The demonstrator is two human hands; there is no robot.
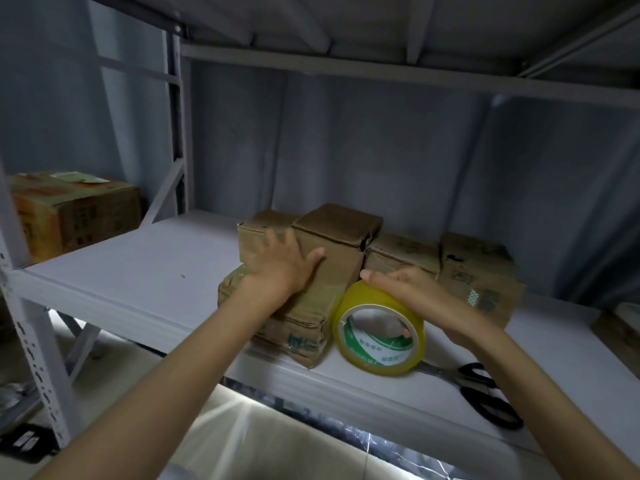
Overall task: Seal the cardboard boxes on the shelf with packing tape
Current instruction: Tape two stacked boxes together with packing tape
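Several worn cardboard boxes stand bunched on the white shelf (145, 271). A taller box (337, 237) sits on top of a flat front box (301, 327). My left hand (284, 261) lies flat against the taller box's front face, fingers spread. My right hand (408, 289) grips a yellow roll of packing tape (377, 337) from above, thumb through its core; the roll stands on edge on the shelf just right of the front box. More boxes (481, 271) sit behind my right hand.
Black-handled scissors (485, 393) lie on the shelf near its front edge at right. A printed carton (72, 213) stands on the neighbouring shelf at far left. A grey upright post (38, 341) and the upper shelf (381, 67) frame the bay.
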